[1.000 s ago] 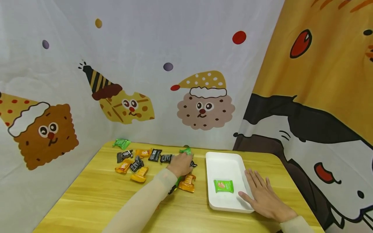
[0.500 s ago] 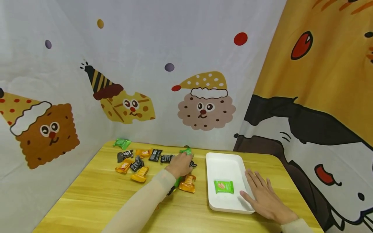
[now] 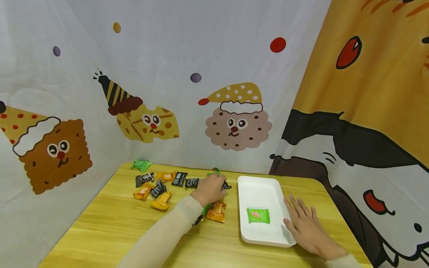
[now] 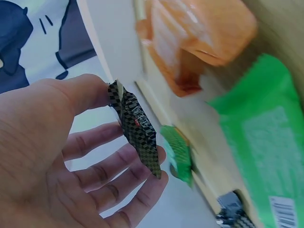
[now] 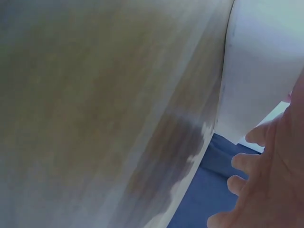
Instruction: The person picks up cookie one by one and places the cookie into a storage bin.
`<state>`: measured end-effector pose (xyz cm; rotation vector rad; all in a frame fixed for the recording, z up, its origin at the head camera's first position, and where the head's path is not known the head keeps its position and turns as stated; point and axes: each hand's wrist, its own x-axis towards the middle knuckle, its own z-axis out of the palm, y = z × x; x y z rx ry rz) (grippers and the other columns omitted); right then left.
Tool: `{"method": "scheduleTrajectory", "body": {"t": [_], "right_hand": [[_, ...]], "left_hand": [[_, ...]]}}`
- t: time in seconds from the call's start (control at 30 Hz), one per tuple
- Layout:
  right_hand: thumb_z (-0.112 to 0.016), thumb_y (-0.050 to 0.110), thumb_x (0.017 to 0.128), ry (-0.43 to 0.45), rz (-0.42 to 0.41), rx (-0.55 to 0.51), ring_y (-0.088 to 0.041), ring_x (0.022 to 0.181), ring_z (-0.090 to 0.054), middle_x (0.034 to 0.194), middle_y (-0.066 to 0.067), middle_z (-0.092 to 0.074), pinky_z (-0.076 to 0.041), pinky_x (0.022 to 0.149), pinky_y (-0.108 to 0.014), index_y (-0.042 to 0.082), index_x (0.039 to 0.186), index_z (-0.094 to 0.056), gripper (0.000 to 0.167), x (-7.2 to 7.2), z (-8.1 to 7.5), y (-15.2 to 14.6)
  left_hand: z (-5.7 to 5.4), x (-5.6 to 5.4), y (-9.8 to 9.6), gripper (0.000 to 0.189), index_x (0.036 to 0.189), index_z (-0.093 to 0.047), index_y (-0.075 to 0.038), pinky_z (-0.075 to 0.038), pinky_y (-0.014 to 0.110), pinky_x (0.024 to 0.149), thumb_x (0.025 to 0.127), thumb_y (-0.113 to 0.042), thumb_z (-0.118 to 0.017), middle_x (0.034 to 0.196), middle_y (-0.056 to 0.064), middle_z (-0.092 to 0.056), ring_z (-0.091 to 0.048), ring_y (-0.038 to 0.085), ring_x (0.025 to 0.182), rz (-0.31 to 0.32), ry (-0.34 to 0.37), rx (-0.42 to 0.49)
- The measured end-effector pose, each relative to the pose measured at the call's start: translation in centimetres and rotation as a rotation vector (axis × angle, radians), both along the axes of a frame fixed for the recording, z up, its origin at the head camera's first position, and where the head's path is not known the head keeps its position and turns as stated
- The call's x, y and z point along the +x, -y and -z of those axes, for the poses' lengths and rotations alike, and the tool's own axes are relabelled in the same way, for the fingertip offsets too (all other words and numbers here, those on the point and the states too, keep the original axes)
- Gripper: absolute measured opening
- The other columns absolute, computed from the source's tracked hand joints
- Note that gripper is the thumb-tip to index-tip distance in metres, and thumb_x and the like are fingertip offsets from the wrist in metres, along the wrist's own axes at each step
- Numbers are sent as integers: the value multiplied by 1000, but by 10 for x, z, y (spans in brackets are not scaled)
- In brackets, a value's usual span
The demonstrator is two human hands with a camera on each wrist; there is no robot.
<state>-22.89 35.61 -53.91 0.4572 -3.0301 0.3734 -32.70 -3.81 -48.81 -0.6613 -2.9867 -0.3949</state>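
Note:
My left hand (image 3: 209, 190) pinches a black-wrapped candy (image 4: 137, 128) between thumb and fingertips, over the far middle of the table. In the head view one end of that candy pokes out past the fingers. A green candy (image 4: 176, 151) shows just beyond the fingertips in the left wrist view, and a larger-looking green one (image 4: 261, 137) lies nearer that camera. Close to the wrist is an orange candy (image 3: 216, 212). My right hand (image 3: 308, 229), fingers extended, lies along the right side of a white tray (image 3: 244, 236). One green candy (image 3: 258, 215) lies flat in the tray.
Left of my left hand lies a loose group of candies, among them a black one (image 3: 158, 188), an orange one (image 3: 162, 201) and a green one (image 3: 141, 165) at the far left corner. A printed cloth (image 3: 161, 56) hangs behind the wooden table (image 3: 110, 227).
My left hand has shifted slightly right and up, with the black candy's end further out from the fingers. My right hand has slid a little right, its thumb drawn back to the tray's rim.

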Motion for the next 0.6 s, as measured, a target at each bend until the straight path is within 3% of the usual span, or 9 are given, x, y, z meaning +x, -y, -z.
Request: {"method": "scheduleTrajectory", "body": {"t": [0.13, 0.27, 0.43, 0.6], "right_hand": [[-56, 50, 122, 5, 7, 1, -61, 174, -26, 191, -26, -28, -17, 130, -95, 13, 185, -32, 76, 1, 1, 0], [-55, 49, 123, 17, 10, -12, -61, 174, -25, 191, -26, -28, -16, 130, -95, 13, 185, -31, 76, 0, 2, 1], [-54, 46, 123, 40, 11, -35, -61, 175, -24, 192, -25, -28, -14, 131, -95, 12, 186, -28, 76, 0, 3, 2], [-56, 38, 122, 43, 2, -29, -62, 174, -27, 191, -25, -30, -15, 130, -96, 6, 185, -27, 76, 2, 2, 3]], "left_hand": [[-6, 4, -9, 47, 156, -72, -12, -73, 44, 88, 113, -31, -77, 148, 17, -77, -81, 29, 118, 34, -40, 23], [-11, 6, -19, 45, 153, -75, -11, -72, 39, 80, 111, -28, -79, 140, 16, -79, -80, 25, 106, 66, -82, 43], [-12, 8, -32, 48, 155, -74, -13, -72, 36, 80, 111, -32, -79, 145, 16, -79, -81, 23, 102, 82, -128, 17], [-15, 10, -45, 48, 154, -74, -15, -69, 31, 75, 110, -35, -81, 137, 12, -80, -79, 20, 101, 112, -160, -5]]}}
